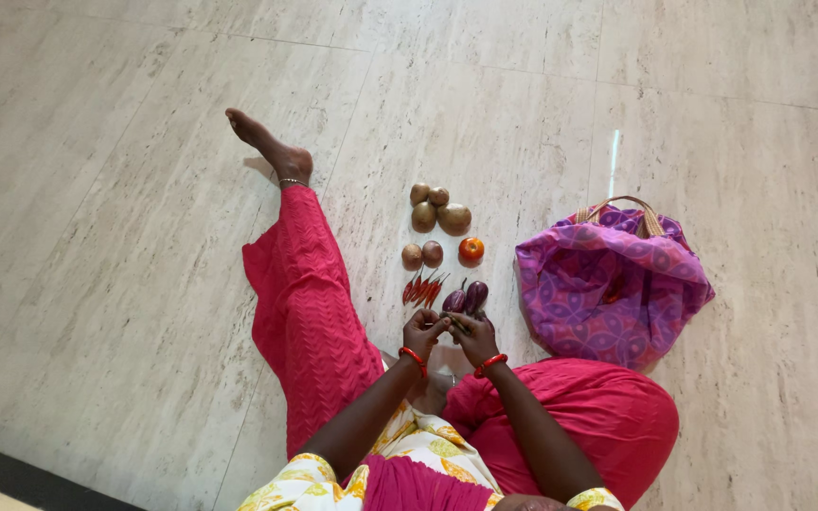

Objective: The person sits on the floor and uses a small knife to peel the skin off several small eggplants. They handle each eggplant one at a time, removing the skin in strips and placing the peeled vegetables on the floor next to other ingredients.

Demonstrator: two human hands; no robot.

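I sit on a pale stone floor with my left leg stretched out in red trousers. My left hand [422, 331] and my right hand [473, 336] meet just in front of me, fingers closed around a small dark item that is too small to name. Both wrists wear red bangles. Right beyond my fingers lie two purple eggplants [467, 298]. Left of them is a bunch of red chillies [422, 289]. Farther out sit two brown onions [422, 255], a red tomato [471, 249] and a few potatoes [437, 208].
A purple patterned cloth bag [610, 289] with woven handles stands to the right of the vegetables. My bare left foot [272, 147] lies at the far left. A dark strip [30, 478] edges the floor at bottom left.
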